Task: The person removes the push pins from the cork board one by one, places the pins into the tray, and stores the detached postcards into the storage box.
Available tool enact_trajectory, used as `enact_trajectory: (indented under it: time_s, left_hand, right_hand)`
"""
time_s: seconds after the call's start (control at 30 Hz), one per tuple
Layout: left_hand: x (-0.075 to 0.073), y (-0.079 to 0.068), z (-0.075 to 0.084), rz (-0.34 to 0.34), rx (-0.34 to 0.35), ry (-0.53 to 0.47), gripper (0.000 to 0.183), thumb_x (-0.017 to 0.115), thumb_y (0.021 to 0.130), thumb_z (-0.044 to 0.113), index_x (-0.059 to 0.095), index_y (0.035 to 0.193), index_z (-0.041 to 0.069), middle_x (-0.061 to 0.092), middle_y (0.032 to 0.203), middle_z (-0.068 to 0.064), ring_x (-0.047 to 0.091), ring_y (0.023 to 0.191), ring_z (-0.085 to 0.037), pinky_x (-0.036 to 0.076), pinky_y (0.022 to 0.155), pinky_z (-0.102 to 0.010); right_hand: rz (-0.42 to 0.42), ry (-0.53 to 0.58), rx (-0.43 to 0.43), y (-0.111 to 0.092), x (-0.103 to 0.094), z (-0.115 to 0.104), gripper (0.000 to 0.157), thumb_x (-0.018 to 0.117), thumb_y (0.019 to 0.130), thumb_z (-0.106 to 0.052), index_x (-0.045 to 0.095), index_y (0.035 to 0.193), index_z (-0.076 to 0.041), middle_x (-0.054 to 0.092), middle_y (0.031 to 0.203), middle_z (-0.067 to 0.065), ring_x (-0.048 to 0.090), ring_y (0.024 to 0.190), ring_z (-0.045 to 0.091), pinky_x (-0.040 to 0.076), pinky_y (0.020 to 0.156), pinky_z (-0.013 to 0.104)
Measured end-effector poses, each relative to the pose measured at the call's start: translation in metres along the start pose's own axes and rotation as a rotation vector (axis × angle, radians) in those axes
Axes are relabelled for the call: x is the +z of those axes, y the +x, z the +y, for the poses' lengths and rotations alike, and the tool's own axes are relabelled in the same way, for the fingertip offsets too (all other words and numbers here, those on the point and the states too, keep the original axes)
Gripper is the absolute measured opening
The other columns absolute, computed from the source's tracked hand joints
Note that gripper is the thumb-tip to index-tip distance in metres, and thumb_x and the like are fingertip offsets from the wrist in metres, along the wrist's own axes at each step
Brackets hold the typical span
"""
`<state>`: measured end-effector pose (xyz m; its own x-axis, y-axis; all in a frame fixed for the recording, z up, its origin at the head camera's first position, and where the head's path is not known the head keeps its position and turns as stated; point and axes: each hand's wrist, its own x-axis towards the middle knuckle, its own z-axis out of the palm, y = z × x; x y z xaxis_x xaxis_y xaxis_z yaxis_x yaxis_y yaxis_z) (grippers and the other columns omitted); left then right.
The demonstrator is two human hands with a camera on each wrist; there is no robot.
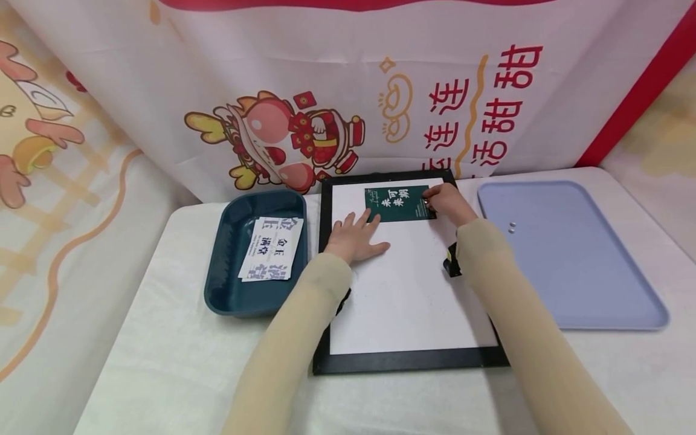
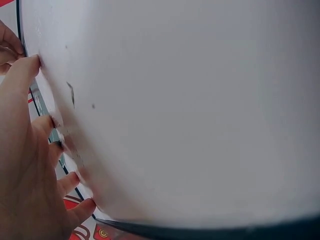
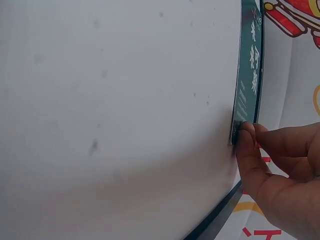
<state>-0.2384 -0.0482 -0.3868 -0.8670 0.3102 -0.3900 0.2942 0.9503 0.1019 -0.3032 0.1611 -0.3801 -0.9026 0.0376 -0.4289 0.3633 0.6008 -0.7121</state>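
Cream sleeves (image 1: pixel 285 350) are stretching from the near side across a bench (image 1: pixel 157 338) covered in white cloth, and over a black-framed whiteboard (image 1: pixel 405 314). Past the left cuff, the left hand (image 1: pixel 352 240) is resting on the left part of the board, its fingers (image 2: pixel 69 183) spreading apart and grasping nothing. Its foremost fingertips are overlapping the near left corner of a green card (image 1: pixel 400 204); whether they are pressing on it, I cannot tell.

That card is lying lengthwise across the far end of the board, white characters showing on its face. At its right end the right hand (image 1: pixel 451 203) is pinching the card's edge between thumb and bent forefinger; whether something small is sitting under those fingertips is hidden.

Just beside the board on the left, a dark blue tray (image 1: pixel 219 287) is holding a few overlapping white cards (image 1: pixel 272 249) bearing dark and lilac lettering. To the right, a pale blue tray (image 1: pixel 584 269) is carrying two small silvery discs (image 1: pixel 512 224) near its left edge. Behind everything, a printed cloth (image 1: pixel 418 36) is hanging at the far side, showing a red cartoon figure (image 1: pixel 272 133) and red characters.
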Motion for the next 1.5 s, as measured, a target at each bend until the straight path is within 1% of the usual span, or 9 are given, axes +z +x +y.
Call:
enact_trajectory:
  time_s: [0.23, 0.5, 0.6, 0.73, 0.87, 1.13, 1.23, 1.4, 1.5]
  left_hand:
    - [0.001, 0.001, 0.001, -0.002, 0.004, 0.002, 0.076, 0.036, 0.092, 0.064, 0.008, 0.153, 0.027, 0.002, 0.162, 0.000, 0.005, 0.149, -0.031, 0.013, 0.120, -0.052]
    - [0.003, 0.002, 0.000, 0.000, 0.000, -0.002, 0.077, 0.036, 0.092, 0.064, 0.008, 0.153, 0.027, 0.002, 0.162, 0.001, 0.005, 0.149, -0.031, 0.013, 0.120, -0.052]
    - [0.004, 0.002, 0.000, -0.001, 0.001, -0.004, 0.077, 0.036, 0.092, 0.064, 0.008, 0.153, 0.027, 0.002, 0.162, 0.001, 0.005, 0.149, -0.031, 0.012, 0.120, -0.052]
    - [0.003, 0.002, -0.001, 0.006, 0.005, -0.001, 0.077, 0.036, 0.092, 0.064, 0.008, 0.153, 0.027, 0.002, 0.162, 0.001, 0.006, 0.149, -0.031, 0.012, 0.120, -0.052]
    - [0.002, 0.002, -0.002, 0.015, 0.002, 0.000, 0.077, 0.037, 0.092, 0.063, 0.009, 0.153, 0.027, 0.002, 0.162, 0.000, 0.006, 0.149, -0.031, 0.013, 0.120, -0.052]
    - [0.000, 0.000, -0.002, 0.009, 0.007, -0.008, 0.077, 0.037, 0.092, 0.063, 0.009, 0.153, 0.026, 0.002, 0.162, 0.000, 0.006, 0.149, -0.031, 0.012, 0.120, -0.052]
    - [0.000, -0.001, -0.001, 0.005, 0.013, -0.003, 0.077, 0.037, 0.093, 0.063, 0.009, 0.153, 0.026, 0.002, 0.162, 0.000, 0.006, 0.149, -0.032, 0.012, 0.120, -0.052]
    - [-0.001, -0.001, -0.001, 0.009, 0.019, 0.007, 0.077, 0.037, 0.092, 0.063, 0.009, 0.153, 0.025, 0.002, 0.162, -0.001, 0.007, 0.149, -0.032, 0.013, 0.120, -0.052]
    - [-0.001, 0.000, -0.001, 0.011, 0.019, 0.009, 0.077, 0.038, 0.092, 0.063, 0.010, 0.153, 0.026, 0.002, 0.162, 0.000, 0.007, 0.149, -0.032, 0.013, 0.120, -0.053]
  right_hand:
    - [-0.006, 0.049, 0.027, 0.005, 0.000, 0.003, 0.043, 0.031, 0.096, 0.002, 0.046, 0.136, 0.001, 0.045, 0.138, 0.016, 0.047, 0.104, 0.019, 0.043, 0.092, 0.030]
    - [0.033, 0.029, 0.076, 0.008, 0.003, 0.001, 0.038, 0.032, 0.097, 0.001, 0.049, 0.131, 0.005, 0.051, 0.131, 0.017, 0.051, 0.104, 0.019, 0.045, 0.092, 0.029]
    - [0.054, 0.039, 0.090, 0.008, 0.003, 0.000, 0.038, 0.031, 0.098, -0.001, 0.050, 0.130, 0.006, 0.054, 0.127, 0.017, 0.054, 0.099, 0.016, 0.048, 0.090, 0.027]
    - [0.082, 0.039, 0.097, 0.010, 0.001, -0.001, 0.037, 0.031, 0.099, -0.004, 0.052, 0.127, 0.007, 0.058, 0.109, 0.012, 0.056, 0.080, 0.009, 0.050, 0.077, 0.020]
    - [0.087, 0.049, 0.102, 0.014, -0.001, 0.000, 0.035, 0.033, 0.099, -0.005, 0.055, 0.124, 0.007, 0.057, 0.089, 0.006, 0.054, 0.065, 0.003, 0.049, 0.064, 0.015]
    - [0.067, 0.117, 0.097, 0.018, -0.005, 0.005, 0.033, 0.035, 0.099, -0.006, 0.055, 0.121, 0.008, 0.056, 0.071, -0.001, 0.056, 0.057, 0.002, 0.051, 0.059, 0.014]
    - [0.069, 0.117, 0.095, 0.018, -0.005, 0.006, 0.032, 0.038, 0.099, -0.007, 0.056, 0.122, 0.007, 0.057, 0.073, -0.001, 0.056, 0.057, 0.001, 0.050, 0.059, 0.014]
    - [0.072, 0.049, 0.093, 0.015, -0.004, 0.005, 0.031, 0.044, 0.099, -0.011, 0.056, 0.123, 0.006, 0.056, 0.084, 0.003, 0.053, 0.061, 0.003, 0.047, 0.065, 0.017]
    - [0.068, 0.029, 0.089, 0.012, -0.003, 0.004, 0.031, 0.044, 0.099, -0.011, 0.056, 0.122, 0.006, 0.056, 0.089, 0.005, 0.053, 0.064, 0.005, 0.046, 0.069, 0.019]
